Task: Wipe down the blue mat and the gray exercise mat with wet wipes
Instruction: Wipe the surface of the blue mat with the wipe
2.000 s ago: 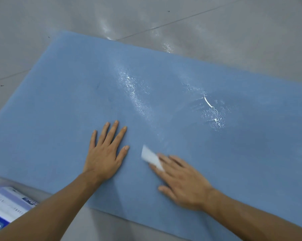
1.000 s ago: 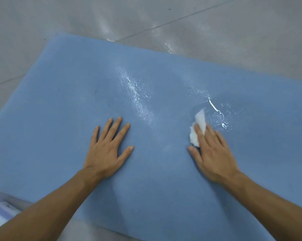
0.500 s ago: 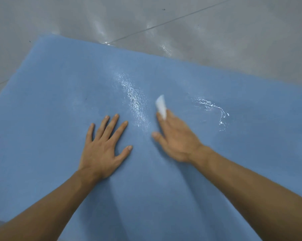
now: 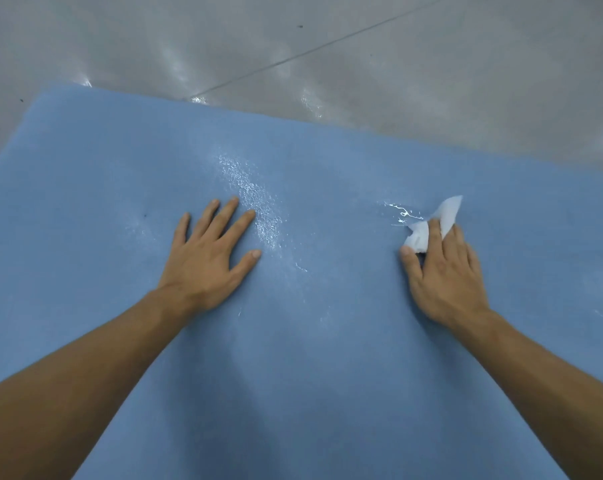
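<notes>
Wiping the blue foam mat [image 4: 328,375] is the step in hand in the head view. The left hand [image 4: 210,258] lies flat, fingers spread, bracing the mat's middle on the glossy gray tiled floor [image 4: 293,39], while the right hand [image 4: 445,275] presses a crumpled white wet wipe [image 4: 431,223] under straight fingers at the right, beside bright glints [image 4: 402,213] that are probably moisture. By my judgement the next move calls for sweeping the wipe over the dull near and far-left areas; the gray exercise mat is out of view, and no brand, label or writing shows.
</notes>
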